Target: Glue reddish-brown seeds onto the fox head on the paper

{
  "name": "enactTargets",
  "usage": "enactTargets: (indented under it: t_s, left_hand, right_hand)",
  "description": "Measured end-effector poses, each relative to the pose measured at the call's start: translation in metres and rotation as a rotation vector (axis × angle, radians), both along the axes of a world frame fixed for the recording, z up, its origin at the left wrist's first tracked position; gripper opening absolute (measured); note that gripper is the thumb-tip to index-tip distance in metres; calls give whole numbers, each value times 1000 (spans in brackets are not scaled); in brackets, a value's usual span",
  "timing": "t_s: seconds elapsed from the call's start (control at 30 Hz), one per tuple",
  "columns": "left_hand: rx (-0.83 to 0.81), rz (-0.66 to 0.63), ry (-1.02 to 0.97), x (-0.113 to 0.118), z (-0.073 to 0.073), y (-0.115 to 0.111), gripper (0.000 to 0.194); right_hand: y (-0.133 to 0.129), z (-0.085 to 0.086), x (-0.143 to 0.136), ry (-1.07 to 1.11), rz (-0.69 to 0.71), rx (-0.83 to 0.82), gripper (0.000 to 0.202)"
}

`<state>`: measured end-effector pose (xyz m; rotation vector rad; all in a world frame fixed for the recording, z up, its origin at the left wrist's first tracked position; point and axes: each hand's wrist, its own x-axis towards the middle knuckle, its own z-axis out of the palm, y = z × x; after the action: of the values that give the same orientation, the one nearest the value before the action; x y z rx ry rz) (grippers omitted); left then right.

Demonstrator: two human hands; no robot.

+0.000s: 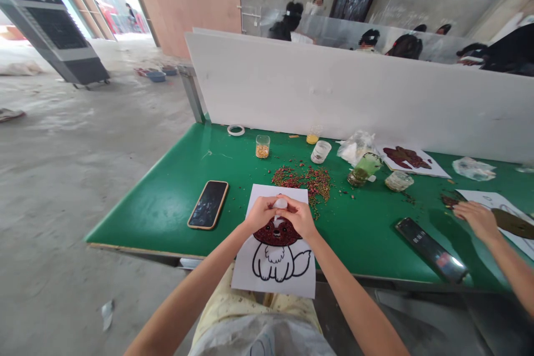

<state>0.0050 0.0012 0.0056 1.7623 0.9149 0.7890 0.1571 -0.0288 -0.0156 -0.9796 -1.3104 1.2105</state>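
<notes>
A sheet of paper (273, 282) with a printed outline of a fox-like animal lies before me, its lower edge past the table's front edge. Dark red beans or seeds fill much of the animal's head (273, 236); the body and tail are bare white. Over the top of the head, my left hand (263, 214) and my right hand (299, 218) meet, both closed around a small white bottle (281, 203), seemingly glue, its narrow end pointing down. Fingers hide part of it. Just beyond the sheet spread loose red and green beans (306, 181).
A phone (208, 204) lies left of the sheet, another phone (431, 249) right. Behind stand a cup of yellow kernels (262, 147), a white cup (321, 152) and a tipped green cup (365, 168). A co-worker's hand (478, 219) works at the right. A white partition (354, 89) borders the table.
</notes>
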Motion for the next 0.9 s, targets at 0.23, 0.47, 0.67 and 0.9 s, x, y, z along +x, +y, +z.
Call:
enactTargets:
  t_s: [0.23,0.47,0.67,0.9]
  left_hand:
    - [9,9,-13,0,-2,1,14]
    - [1,34,-14,1,-2,-1,12]
    - [-40,8,-58,1,7,0,16]
    - [-270,-212,-200,-3,32,4,33]
  right_hand:
    - [2,-5,1,19,10,30,37]
    - [3,-4,0,-54,11,52,38]
    - [-1,14,1,-135,-34,85,31]
    - [-3,51,6,-125,15,18,19]
